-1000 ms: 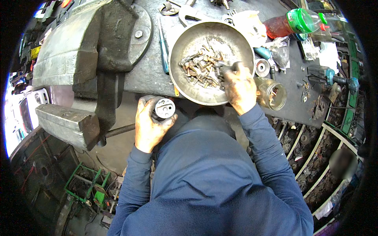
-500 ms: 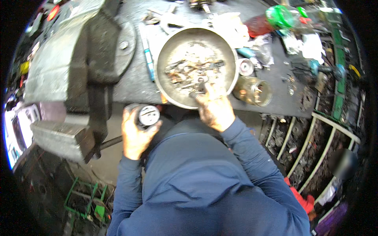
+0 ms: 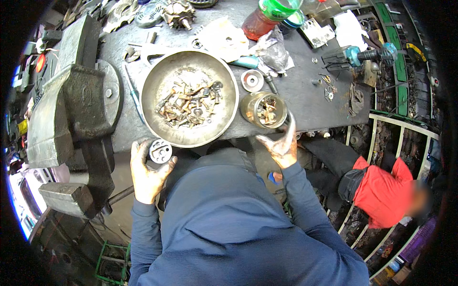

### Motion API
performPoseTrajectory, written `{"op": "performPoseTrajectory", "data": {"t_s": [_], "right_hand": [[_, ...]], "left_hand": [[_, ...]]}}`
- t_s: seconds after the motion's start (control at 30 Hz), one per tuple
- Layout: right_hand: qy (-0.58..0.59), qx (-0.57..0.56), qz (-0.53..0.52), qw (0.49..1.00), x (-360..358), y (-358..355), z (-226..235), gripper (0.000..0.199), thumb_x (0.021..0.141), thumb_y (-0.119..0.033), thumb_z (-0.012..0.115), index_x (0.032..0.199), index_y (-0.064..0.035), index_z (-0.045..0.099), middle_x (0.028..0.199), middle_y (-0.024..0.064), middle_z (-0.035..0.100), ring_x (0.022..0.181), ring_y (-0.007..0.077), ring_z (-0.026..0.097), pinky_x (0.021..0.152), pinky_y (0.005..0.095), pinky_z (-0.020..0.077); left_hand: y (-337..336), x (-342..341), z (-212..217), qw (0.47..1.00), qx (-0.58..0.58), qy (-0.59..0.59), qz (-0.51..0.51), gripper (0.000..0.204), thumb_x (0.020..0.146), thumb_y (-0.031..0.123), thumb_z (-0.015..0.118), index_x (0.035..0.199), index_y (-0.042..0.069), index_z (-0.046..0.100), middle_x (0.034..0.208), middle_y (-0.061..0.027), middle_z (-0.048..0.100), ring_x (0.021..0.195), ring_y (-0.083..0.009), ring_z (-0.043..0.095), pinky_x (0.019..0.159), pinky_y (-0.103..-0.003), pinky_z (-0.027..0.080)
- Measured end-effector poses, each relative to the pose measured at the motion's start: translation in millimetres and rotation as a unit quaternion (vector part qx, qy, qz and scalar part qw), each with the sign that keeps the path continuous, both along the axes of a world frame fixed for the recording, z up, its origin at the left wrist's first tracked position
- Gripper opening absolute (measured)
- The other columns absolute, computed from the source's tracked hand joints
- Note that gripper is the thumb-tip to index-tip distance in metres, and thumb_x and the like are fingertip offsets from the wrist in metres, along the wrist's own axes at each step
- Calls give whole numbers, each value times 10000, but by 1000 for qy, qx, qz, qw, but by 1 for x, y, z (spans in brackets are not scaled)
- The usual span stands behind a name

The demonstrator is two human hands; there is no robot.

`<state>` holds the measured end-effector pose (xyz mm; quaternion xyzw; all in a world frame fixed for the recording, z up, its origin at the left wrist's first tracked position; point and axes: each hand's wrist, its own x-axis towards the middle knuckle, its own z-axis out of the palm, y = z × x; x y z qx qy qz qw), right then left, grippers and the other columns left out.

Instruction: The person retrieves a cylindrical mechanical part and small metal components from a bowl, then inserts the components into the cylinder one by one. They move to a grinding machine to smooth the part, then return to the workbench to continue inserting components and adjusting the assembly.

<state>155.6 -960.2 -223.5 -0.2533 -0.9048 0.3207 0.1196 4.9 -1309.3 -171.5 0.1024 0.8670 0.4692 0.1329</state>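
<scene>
Your left hand (image 3: 147,172) curls round a round metal part (image 3: 161,151), its holed face up, by the workbench (image 3: 310,107) edge. Your right hand (image 3: 282,144) is spread, gripping nothing; whether it touches the glass jar (image 3: 246,108) is hard to tell. Beyond, a metal bowl (image 3: 220,121) holds loose bolts (image 3: 188,104); farther back sits a green-and-red bottle (image 3: 257,26).

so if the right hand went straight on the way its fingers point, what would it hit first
Most likely the open glass jar with small metal parts in it: the right hand has its fingers by the jar's mouth. Whether they touch it, this view can't settle.
</scene>
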Motion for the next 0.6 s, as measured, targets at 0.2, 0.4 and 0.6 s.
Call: {"op": "performPoseTrajectory", "data": {"t_s": [0.2, 0.4, 0.6], "right_hand": [[113, -281, 50, 952, -31, 5, -47, 1254, 607, -242, 1025, 1572, -7, 258, 1424, 220, 569, 1305, 314, 595, 1094, 425, 516], [143, -290, 105, 941, -44, 9, -48, 1150, 662, -219, 999, 1542, -84, 271, 1465, 166, 526, 1310, 273, 585, 1096, 416, 521], [161, -560, 104, 806, -70, 10, -26, 1101, 663, -113, 952, 1546, -117, 294, 1437, 172, 570, 1324, 293, 585, 1113, 460, 500]], "left_hand": [[22, -2, 16, 1000, -16, 1, 8, 539, 667, 161, 910, 1102, -42, 665, 1079, -178, 591, 984, -320, 631, 901, -407, 530], [25, 13, 13, 999, -17, 8, 35, 548, 660, 158, 913, 1108, -31, 660, 1092, -163, 589, 1008, -318, 630, 903, -407, 531], [25, 18, 13, 998, -50, 7, 23, 538, 682, 194, 901, 1117, -32, 682, 1098, -160, 607, 1034, -304, 636, 917, -389, 531]]}}
